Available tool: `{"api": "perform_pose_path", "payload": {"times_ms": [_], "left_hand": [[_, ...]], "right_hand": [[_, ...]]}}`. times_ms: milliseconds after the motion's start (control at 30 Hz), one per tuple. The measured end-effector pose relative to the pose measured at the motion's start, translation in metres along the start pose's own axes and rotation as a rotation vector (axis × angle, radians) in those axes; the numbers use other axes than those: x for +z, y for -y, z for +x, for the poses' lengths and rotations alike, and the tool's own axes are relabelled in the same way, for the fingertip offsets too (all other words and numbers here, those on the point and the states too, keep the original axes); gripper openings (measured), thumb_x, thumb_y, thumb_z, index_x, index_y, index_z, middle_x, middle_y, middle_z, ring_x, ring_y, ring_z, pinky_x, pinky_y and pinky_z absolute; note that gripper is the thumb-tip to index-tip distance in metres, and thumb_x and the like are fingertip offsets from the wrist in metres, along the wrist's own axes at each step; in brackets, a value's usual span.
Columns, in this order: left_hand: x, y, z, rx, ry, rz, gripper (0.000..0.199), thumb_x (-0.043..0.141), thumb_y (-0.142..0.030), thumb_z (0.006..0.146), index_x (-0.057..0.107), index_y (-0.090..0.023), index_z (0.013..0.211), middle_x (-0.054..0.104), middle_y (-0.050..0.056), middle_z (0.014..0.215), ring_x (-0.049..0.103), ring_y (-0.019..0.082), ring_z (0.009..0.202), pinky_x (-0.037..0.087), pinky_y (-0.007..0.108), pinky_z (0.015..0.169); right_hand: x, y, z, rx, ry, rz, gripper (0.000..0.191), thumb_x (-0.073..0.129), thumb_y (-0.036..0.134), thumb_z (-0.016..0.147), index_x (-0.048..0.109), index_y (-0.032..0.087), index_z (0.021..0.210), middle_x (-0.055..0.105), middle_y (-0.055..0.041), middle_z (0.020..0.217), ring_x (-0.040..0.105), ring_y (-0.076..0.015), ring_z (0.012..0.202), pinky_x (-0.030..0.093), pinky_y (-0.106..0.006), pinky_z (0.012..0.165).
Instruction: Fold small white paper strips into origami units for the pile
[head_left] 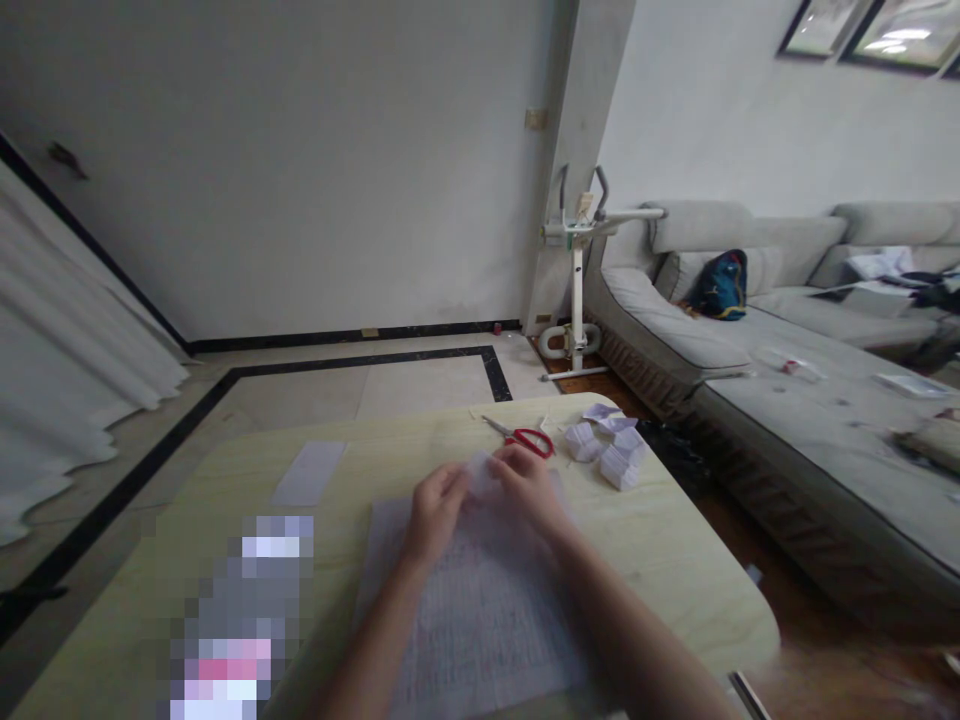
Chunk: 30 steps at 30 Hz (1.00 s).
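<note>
My left hand [439, 507] pinches the left side of a small white paper piece [480, 478]. On its other side, my right hand [525, 480] has its fingers closed on the same piece. Both hands are over a large printed sheet [480, 620] lying on the pale wooden table [675, 560]. Just beyond my right hand lie scissors with red handles [534, 441], blades pointing away to the left. Several folded paper pieces [619, 465] sit to the right of the scissors. The small piece is blurred, so its folds are hard to make out.
A blank paper strip [310, 473] lies on the table's left side, with a pixelated object [240, 620] nearer to me. Paper scraps are near the scissors. Beyond the table stand exercise equipment [577, 290] and a grey sofa [810, 400] with a blue backpack [724, 285].
</note>
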<state>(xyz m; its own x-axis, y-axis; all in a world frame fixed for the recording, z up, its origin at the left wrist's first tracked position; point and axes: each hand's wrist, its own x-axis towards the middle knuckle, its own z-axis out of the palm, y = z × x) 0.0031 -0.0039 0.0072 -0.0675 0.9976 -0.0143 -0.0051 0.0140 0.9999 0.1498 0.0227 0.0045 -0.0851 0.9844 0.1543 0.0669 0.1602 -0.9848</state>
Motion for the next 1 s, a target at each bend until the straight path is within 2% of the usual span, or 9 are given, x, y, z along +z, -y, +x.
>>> {"api": "perform_pose_path", "payload": {"times_ms": [100,300,400,667,833,1000], "left_hand": [[0.0016,-0.0006,-0.0019,0.008,-0.01,0.06,0.034,0.058,-0.043,0.076,0.065,-0.012,0.089,0.065,0.002,0.061,0.059,0.014,0.051,0.044,0.022,0.047],[0.0029,0.0029,-0.006,0.135,0.039,0.208,0.03,0.053,-0.043,0.08,0.065,-0.015,0.079,0.061,0.001,0.058,0.057,0.015,0.054,0.043,0.022,0.052],[0.0031,0.0027,-0.0066,0.136,0.036,0.236,0.03,0.054,-0.043,0.079,0.064,-0.016,0.074,0.062,0.001,0.057,0.058,0.015,0.054,0.043,0.022,0.052],[0.0038,-0.0006,-0.008,0.124,0.09,0.229,0.03,0.052,-0.043,0.081,0.062,-0.015,0.075,0.06,0.0,0.058,0.057,0.014,0.05,0.042,0.022,0.048],[0.0031,0.0022,-0.0077,0.121,0.086,0.231,0.031,0.052,-0.043,0.08,0.063,-0.015,0.076,0.063,0.002,0.065,0.058,0.015,0.054,0.043,0.021,0.049],[0.0039,0.0064,-0.0065,0.139,0.081,0.24,0.032,0.052,-0.046,0.08,0.063,-0.016,0.076,0.062,0.001,0.062,0.056,0.014,0.054,0.042,0.021,0.051]], "right_hand": [[0.0002,0.0013,-0.0003,-0.011,0.003,-0.023,0.019,0.058,0.035,0.077,0.056,0.017,0.071,0.054,0.0001,0.068,0.051,-0.0136,0.064,0.04,-0.025,0.058],[0.0021,0.0008,-0.0031,-0.049,0.034,-0.082,0.015,0.054,0.031,0.079,0.056,0.017,0.073,0.054,-0.0006,0.069,0.05,-0.0137,0.065,0.039,-0.025,0.058],[0.0019,0.0011,-0.004,-0.066,0.04,-0.125,0.012,0.054,0.027,0.078,0.055,0.018,0.072,0.053,0.0,0.068,0.049,-0.0134,0.064,0.039,-0.025,0.058],[0.0047,0.0013,-0.005,-0.079,0.04,-0.171,0.011,0.052,0.02,0.077,0.051,0.018,0.066,0.049,0.002,0.063,0.046,-0.0125,0.062,0.037,-0.024,0.057],[0.0054,0.0045,-0.0069,-0.043,0.106,-0.218,0.011,0.049,0.02,0.078,0.053,0.017,0.068,0.052,0.0013,0.064,0.048,-0.0133,0.063,0.037,-0.024,0.057],[0.0036,0.0046,-0.0056,-0.066,0.063,-0.183,0.01,0.049,0.019,0.076,0.052,0.018,0.066,0.052,0.001,0.064,0.048,-0.0139,0.064,0.038,-0.025,0.058]]}}
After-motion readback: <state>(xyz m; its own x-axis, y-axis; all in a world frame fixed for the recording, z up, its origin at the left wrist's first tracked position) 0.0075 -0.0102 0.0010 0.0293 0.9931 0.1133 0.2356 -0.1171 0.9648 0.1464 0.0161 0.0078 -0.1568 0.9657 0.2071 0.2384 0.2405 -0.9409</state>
